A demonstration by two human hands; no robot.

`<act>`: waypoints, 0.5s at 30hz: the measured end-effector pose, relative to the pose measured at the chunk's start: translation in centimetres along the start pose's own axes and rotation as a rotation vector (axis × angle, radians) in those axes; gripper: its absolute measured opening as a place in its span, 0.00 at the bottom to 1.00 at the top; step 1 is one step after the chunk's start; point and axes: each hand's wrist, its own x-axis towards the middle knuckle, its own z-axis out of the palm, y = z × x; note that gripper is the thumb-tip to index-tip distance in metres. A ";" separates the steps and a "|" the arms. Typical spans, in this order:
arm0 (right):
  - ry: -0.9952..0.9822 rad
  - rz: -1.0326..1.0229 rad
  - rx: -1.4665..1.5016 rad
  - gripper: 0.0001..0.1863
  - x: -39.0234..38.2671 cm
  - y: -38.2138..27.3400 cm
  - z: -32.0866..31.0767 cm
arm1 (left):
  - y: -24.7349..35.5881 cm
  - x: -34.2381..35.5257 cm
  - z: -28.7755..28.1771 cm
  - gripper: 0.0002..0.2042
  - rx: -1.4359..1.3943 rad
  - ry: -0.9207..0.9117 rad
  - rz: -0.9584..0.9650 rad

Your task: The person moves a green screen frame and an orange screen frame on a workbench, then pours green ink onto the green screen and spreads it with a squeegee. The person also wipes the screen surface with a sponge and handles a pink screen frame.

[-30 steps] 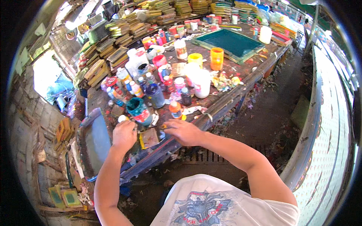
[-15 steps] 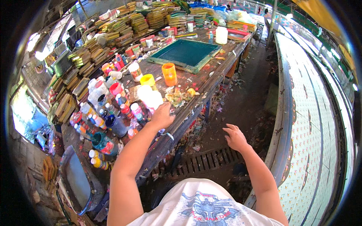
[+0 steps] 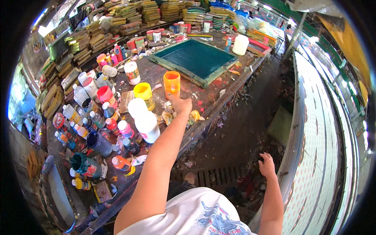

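Over the dark floor, the right hand hangs empty, fingers loosely parted, while the left hand is stretched forward, palm down, at the base of an upright orange cup, grip impossible to tell, its mouth upward, long axis vertical, on the paint-stained surface, with stacked frames beyond.

I record smooth plastic on the orange container, rough, stained wood on the surface, rough wood on the screen frame, matt cloth on the T-shirt.
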 end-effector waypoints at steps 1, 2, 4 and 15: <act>-0.003 0.010 0.002 0.26 1.6 0.9 -0.2 | -1.4 1.8 1.3 0.55 0.015 0.109 0.023; -0.016 0.005 -0.002 0.26 3.2 1.7 -0.3 | -3.4 3.8 2.3 0.55 0.037 0.225 0.040; -0.019 0.015 -0.019 0.26 5.5 3.6 -0.9 | -3.8 5.5 4.0 0.56 0.064 0.238 -0.022; -0.056 0.091 0.129 0.26 19.9 13.2 -1.6 | -4.3 13.9 6.1 0.31 0.382 0.575 0.009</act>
